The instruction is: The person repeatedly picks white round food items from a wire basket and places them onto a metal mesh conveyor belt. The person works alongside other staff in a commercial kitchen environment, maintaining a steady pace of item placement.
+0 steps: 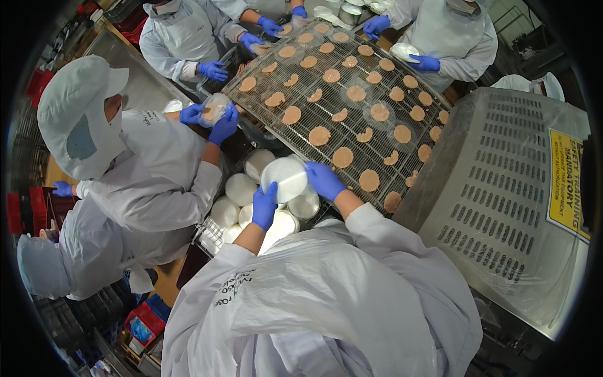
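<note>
Between my two blue-gloved hands is a white round sheet [284, 178], perhaps a thin stack; I cannot tell which. My left hand [264, 206] pinches its lower left edge, and my right hand [325, 181] grips its right edge. Under it, several piles of white round sheets [240, 189] fill a wire basket [209, 237]. Just beyond my right hand lies a wire-mesh conveyor [301, 135] carrying rows of flat, tan round slices [319, 136]. Some slices are partial or crescent-shaped, and a few rest on clear round films [356, 93].
A slotted metal machine cover [490, 188] with a yellow sign [568, 182] stands at right. At my left, a co-worker [157, 151] holds a slice with film in gloved hands. Other co-workers [188, 38] stand along the far side. A red bin [146, 323] is at lower left.
</note>
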The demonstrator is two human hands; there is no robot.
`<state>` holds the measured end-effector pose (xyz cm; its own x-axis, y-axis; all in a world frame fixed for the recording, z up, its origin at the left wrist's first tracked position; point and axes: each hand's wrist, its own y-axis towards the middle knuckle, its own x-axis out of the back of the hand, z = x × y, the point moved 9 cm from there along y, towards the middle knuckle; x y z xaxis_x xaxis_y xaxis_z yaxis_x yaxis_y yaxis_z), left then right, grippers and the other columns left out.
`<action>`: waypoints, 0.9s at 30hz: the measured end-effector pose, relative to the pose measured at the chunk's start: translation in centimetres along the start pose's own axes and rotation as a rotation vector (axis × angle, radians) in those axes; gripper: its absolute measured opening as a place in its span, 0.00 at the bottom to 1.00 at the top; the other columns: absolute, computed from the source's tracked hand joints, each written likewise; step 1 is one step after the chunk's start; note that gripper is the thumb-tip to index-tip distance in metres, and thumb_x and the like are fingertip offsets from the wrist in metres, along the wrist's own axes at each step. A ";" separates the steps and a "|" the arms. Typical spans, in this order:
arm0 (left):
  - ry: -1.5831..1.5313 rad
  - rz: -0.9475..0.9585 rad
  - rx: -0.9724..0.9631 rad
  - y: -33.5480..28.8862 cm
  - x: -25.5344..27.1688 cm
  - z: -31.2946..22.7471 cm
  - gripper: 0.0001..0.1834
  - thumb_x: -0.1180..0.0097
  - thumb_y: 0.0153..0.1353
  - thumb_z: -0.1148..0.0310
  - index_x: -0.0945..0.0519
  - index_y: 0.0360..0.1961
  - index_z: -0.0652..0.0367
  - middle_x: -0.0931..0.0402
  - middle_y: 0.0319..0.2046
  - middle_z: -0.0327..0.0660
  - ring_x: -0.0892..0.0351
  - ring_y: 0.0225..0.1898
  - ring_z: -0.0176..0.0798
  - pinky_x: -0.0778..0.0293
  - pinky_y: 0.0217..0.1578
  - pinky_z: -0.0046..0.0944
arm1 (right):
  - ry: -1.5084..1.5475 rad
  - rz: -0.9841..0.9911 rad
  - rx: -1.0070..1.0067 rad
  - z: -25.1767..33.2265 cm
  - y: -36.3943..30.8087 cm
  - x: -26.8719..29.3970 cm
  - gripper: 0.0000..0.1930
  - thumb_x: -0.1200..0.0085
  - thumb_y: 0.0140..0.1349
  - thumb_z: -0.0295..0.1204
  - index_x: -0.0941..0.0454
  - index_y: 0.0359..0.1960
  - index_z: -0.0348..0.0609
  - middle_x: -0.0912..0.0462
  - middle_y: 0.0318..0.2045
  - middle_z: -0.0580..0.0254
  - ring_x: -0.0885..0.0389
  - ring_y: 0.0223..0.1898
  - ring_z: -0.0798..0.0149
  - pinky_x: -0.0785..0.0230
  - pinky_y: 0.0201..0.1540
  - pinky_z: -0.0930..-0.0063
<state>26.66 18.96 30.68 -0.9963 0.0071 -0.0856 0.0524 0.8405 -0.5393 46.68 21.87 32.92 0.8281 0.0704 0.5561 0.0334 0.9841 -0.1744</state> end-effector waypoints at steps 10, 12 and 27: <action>-0.005 -0.047 0.098 -0.5 4.0 6.6 0.24 0.48 0.61 0.54 0.28 0.50 0.63 0.24 0.35 0.40 0.26 0.30 0.31 0.29 0.25 0.30 | 0.039 0.067 -0.118 -1.5 -1.8 -0.7 0.11 0.48 0.59 0.35 0.22 0.33 0.39 0.19 0.28 0.51 0.21 0.30 0.53 0.29 0.36 0.64; -0.022 -0.047 0.068 -0.4 4.0 6.4 0.24 0.48 0.61 0.54 0.28 0.50 0.63 0.24 0.35 0.40 0.26 0.30 0.31 0.28 0.25 0.30 | -0.058 0.063 -0.132 -2.0 -2.2 -0.1 0.11 0.49 0.59 0.35 0.22 0.37 0.42 0.19 0.33 0.49 0.21 0.36 0.48 0.29 0.40 0.61; -0.034 0.019 0.097 1.9 1.9 7.5 0.23 0.47 0.60 0.54 0.27 0.48 0.62 0.26 0.32 0.37 0.30 0.25 0.28 0.34 0.21 0.27 | -0.335 -0.116 -0.116 -11.0 -5.9 1.9 0.15 0.55 0.50 0.17 0.24 0.41 0.33 0.31 0.56 0.42 0.37 0.61 0.47 0.42 0.62 0.62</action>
<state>25.42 16.52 23.23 -0.9923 0.0024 -0.1239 0.0788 0.7838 -0.6160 54.21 14.39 26.11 0.5868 0.0277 0.8092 0.1955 0.9650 -0.1748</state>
